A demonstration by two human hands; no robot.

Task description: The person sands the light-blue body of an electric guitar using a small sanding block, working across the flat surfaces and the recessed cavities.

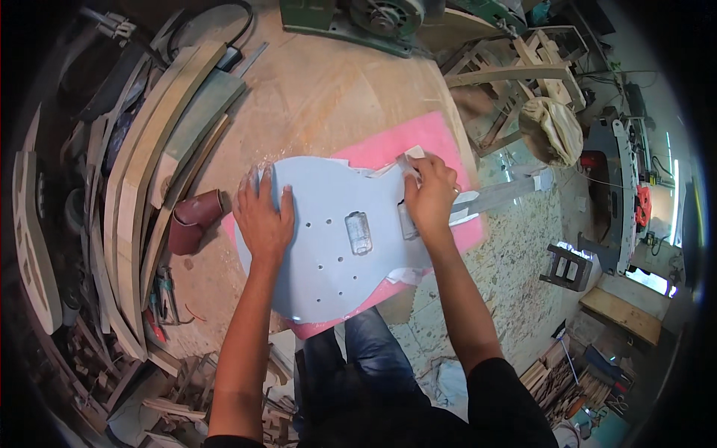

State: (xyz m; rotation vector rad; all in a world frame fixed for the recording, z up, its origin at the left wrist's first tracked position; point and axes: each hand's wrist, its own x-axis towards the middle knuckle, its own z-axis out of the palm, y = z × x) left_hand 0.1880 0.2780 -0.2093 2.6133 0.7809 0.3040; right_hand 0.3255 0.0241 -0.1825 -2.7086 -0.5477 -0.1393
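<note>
Guitar body (328,246) on foam pad (418,142), sandpaper roll (196,221) left

A pale blue-grey guitar body (328,239) with small drilled holes and two rectangular cut-outs lies flat on a pink foam sheet (418,138) spread over the dusty wooden table (328,89). The left hand (263,220) presses flat on the body's left side, fingers spread. The right hand (432,196) pinches a small folded piece of white sandpaper (411,158) against the body's upper edge, near the neck (508,194) reaching right. A dark red sandpaper roll (196,218) lies just left of the foam. Curved wooden strips (153,172) are stacked along the table's left.
</note>
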